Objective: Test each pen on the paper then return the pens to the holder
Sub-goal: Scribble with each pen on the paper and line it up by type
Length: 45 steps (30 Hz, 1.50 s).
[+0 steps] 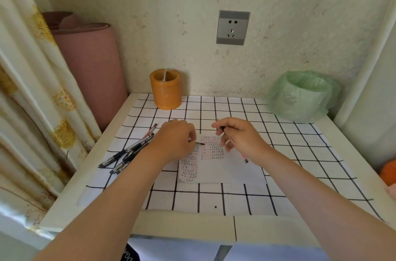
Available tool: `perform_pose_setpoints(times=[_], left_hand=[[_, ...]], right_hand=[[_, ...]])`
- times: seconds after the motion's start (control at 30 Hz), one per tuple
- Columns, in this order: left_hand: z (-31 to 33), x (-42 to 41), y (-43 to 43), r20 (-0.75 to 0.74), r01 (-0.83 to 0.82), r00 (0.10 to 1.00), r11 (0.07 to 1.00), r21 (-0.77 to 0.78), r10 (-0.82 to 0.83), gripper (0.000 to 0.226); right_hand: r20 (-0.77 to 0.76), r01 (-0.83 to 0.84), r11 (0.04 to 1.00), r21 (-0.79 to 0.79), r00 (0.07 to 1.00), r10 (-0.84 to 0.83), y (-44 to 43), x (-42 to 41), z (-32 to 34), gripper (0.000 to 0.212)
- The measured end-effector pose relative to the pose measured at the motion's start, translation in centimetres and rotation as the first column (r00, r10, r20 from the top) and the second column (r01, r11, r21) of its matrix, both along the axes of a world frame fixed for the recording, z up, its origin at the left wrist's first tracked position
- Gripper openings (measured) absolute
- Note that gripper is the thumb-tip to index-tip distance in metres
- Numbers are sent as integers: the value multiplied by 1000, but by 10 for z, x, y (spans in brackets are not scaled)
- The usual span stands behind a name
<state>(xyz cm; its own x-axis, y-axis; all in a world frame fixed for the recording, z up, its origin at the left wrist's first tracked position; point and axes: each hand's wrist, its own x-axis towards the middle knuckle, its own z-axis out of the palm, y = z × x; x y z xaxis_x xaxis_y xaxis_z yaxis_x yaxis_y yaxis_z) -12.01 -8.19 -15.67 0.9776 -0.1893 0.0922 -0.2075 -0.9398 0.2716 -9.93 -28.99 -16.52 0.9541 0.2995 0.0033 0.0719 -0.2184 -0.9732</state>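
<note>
A white paper [214, 169] covered in rows of small test marks lies mid-table on the checked cloth [278, 132]. My right hand [242, 138] is closed on a red pen [245, 159] that slants through the fingers, its thin end pointing away from me. Over the paper's left part, my left hand [173, 141] pinches a thin dark pen part [200, 143]; whether it is a cap or a whole pen is hidden. Several dark pens [130, 152] lie loose to the left of that hand. The orange holder [166, 91] stands at the back by the wall.
A small bin lined with a green bag [302, 96] stands at the back right. A rolled pink mat [92, 68] and a curtain [32, 89] flank the table's left side. An orange object [390, 169] sits at the right edge. A wall socket [232, 27] is above.
</note>
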Motion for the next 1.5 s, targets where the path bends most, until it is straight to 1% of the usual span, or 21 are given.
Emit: perform_pose_setpoints(times=[0.03,0.07,0.1,0.13,0.2,0.23,0.3,0.4,0.5,0.6,0.7,0.8,0.93,1.07,1.2,1.33,1.5], left_hand=[[-2,1,1,-19,8,1000,1000,16,-8,11],[-4,2,2,-53,22,998,1000,19,-21,14],[-6,3,4,-96,41,995,999,10,-39,20],[-8,3,5,-138,62,988,998,-7,-63,26],[-11,4,8,-190,117,974,993,-28,-120,38],[-12,5,9,-201,147,968,989,-18,-148,41],[-13,6,11,-219,196,957,980,18,-188,47],[-14,6,12,-230,214,952,976,30,-202,60],[-14,5,10,-221,216,954,976,39,-202,65],[-13,5,10,-220,211,955,977,20,-201,65],[-13,4,10,-224,203,954,979,0,-198,65],[-13,5,8,-273,199,943,980,-8,-193,64],[-12,8,9,-302,196,933,980,-31,-196,61],[-14,9,5,-263,181,946,982,-50,-188,53],[-17,11,2,-233,157,958,985,-69,-169,51],[-18,12,2,-233,145,959,986,-83,-161,51],[-20,13,2,-232,130,961,987,-95,-149,50]], right_hand=[[-73,0,996,87,997,6,3,-2,-2,46],[-117,0,992,123,993,15,4,-4,-5,50],[-132,-5,992,123,991,21,5,-5,-8,52],[-119,-11,995,100,993,23,5,-6,-12,51],[-56,-16,999,47,998,19,4,-8,-18,42],[-40,-10,999,45,999,12,3,-9,-20,35],[-62,10,995,100,998,-4,2,-8,-21,23],[-112,81,986,148,992,-65,2,-5,-18,26],[-120,111,988,104,988,-98,3,-4,-15,23],[-92,58,998,19,994,-56,9,-9,-13,16],[-49,-28,996,-86,998,24,19,-19,-17,17],[27,-80,980,-184,996,86,21,-25,-22,19],[110,-116,967,-225,983,144,20,-22,-27,19],[155,-151,960,-235,969,190,22,-23,-31,18],[173,-163,959,-231,963,206,21,-23,-33,22],[191,-171,955,-241,957,220,21,-23,-32,20],[185,-165,937,-308,956,229,23,-21,-33,18]])
